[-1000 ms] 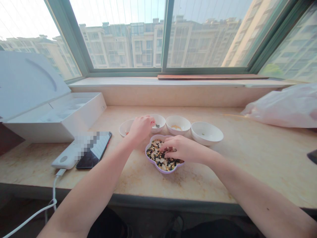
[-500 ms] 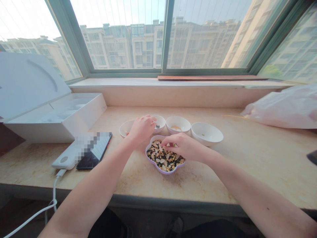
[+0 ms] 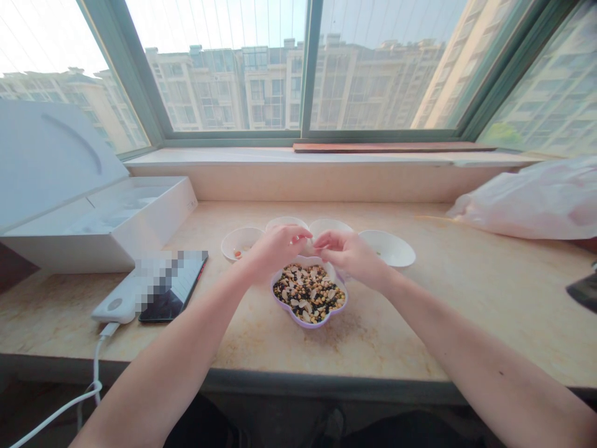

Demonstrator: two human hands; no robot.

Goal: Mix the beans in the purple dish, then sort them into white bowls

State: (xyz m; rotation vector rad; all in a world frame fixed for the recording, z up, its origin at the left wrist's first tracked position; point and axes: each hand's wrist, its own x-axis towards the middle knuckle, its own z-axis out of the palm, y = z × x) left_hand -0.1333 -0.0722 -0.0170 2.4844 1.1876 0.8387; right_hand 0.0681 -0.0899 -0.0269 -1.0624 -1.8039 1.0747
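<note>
A purple-rimmed, flower-shaped bowl (image 3: 309, 325) holds mixed beans and seeds (image 3: 308, 291), with black, yellow and pale flat pieces among them. Above its far edge my two hands almost meet at the fingertips. My left hand (image 3: 282, 249) has its fingers closed in a pinch; what lies in them is too small to name. My right hand (image 3: 347, 254) pinches too, thumb against fingers, and its content is hidden. Behind the hands stand white bowls: the left bowl (image 3: 228, 244) has small reddish bits, two middle bowls (image 3: 285, 220) (image 3: 332, 223) are partly covered, and the right bowl (image 3: 396, 252) shows little inside.
At left an open white box (image 3: 153, 218) stands behind a white power bank (image 3: 116, 305) with a cable, beside a dark phone (image 3: 163, 305). A pale plastic bag (image 3: 527, 199) lies at the right. A dark object (image 3: 583, 292) sits at the right edge. Windows rise behind.
My right hand has risen out of the bean mix to the bowl's far edge. My left hand has moved right, away from the second white bowl, toward the right fingertips.
</note>
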